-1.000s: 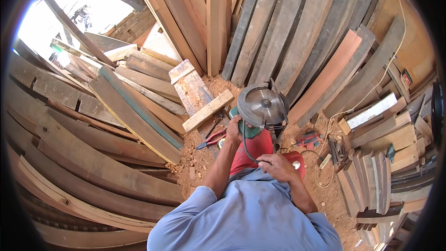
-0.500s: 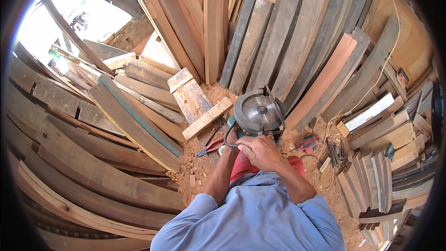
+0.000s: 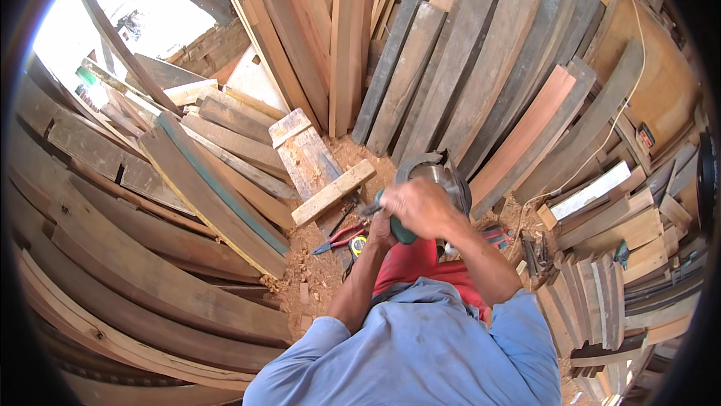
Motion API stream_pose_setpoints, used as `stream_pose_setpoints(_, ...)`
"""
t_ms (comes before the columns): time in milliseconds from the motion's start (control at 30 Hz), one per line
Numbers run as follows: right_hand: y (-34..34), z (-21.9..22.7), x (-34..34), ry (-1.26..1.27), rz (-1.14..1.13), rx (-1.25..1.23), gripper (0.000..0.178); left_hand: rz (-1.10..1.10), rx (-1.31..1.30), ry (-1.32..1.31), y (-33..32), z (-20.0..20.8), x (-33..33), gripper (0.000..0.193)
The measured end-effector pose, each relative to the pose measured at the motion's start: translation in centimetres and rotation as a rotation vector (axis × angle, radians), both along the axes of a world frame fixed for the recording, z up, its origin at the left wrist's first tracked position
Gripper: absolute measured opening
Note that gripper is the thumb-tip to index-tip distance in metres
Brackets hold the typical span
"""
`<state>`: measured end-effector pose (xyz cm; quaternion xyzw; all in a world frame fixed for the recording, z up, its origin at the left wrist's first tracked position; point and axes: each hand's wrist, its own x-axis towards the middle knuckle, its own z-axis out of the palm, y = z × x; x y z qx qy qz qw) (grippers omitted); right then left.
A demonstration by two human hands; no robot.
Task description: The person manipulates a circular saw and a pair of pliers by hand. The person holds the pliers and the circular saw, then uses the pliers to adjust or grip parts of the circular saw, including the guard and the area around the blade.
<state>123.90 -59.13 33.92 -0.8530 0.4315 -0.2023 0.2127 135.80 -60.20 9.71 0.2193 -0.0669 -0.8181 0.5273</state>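
Observation:
A handheld circular saw (image 3: 457, 190) with a green body and a round blade guard is held up in front of my lap. My left hand (image 3: 384, 232) is closed round its green handle from the left side. My right hand (image 3: 420, 209) lies over the saw, partly covering blade and body; motion smears its fingers, so their grip cannot be made out. A dark blurred shape, perhaps the cord, shows by its fingertips. Left of the saw are pliers (image 3: 343, 240) with red and blue handles and a yellow tape measure (image 3: 357, 246).
A board (image 3: 297, 152) with a wooden crosspiece (image 3: 334, 193) lies ahead-left among sawdust. Stacked planks (image 3: 173, 271) line the left; upright planks (image 3: 496, 68) lean at the back. At right are a red tool (image 3: 499, 237), a pale cord (image 3: 582, 175) and short offcuts (image 3: 593, 293).
My right hand has moved up and forward over the saw, covering much of the blade. The saw has shifted slightly right and turned, while my left hand stays on the handle.

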Motion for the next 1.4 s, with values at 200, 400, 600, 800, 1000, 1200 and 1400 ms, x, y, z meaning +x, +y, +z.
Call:
stream_pose_setpoints(200,-4.8,1.3,-3.9,-0.205,-0.476,-0.146,0.029,-0.153,-0.231,0.082,-0.6,-4.5,2.2,0.043)
stream_pose_setpoints(400,-3.9,0.1,-6.3,-0.202,-0.476,-0.024,0.031,-0.128,-0.11,-0.174,1.7,-0.6,2.9,0.047)
stream_pose_setpoints(600,-3.4,-0.2,-5.7,-0.235,-0.425,-0.059,0.032,-0.145,-0.286,-0.249,2.8,2.4,2.1,0.062)
stream_pose_setpoints(800,-3.0,0.0,-4.7,-0.032,-0.44,0.02,0.036,-0.229,-0.392,-0.393,3.6,2.8,0.7,0.075)
stream_pose_setpoints(1000,-6.2,-2.5,-13.1,-0.027,-0.778,-0.258,0.038,-0.233,-0.405,-0.361,3.7,1.4,0.4,0.075)
stream_pose_setpoints(1200,-4.9,-6.4,-20.0,-0.221,-0.822,-0.065,0.037,-0.256,-0.41,-0.369,4.1,2.7,0.7,0.085)
stream_pose_setpoints(1400,-0.2,-6.1,-19.9,-0.778,-0.505,0.48,0.036,-0.31,-0.359,-0.381,4.4,3.1,0.7,0.074)
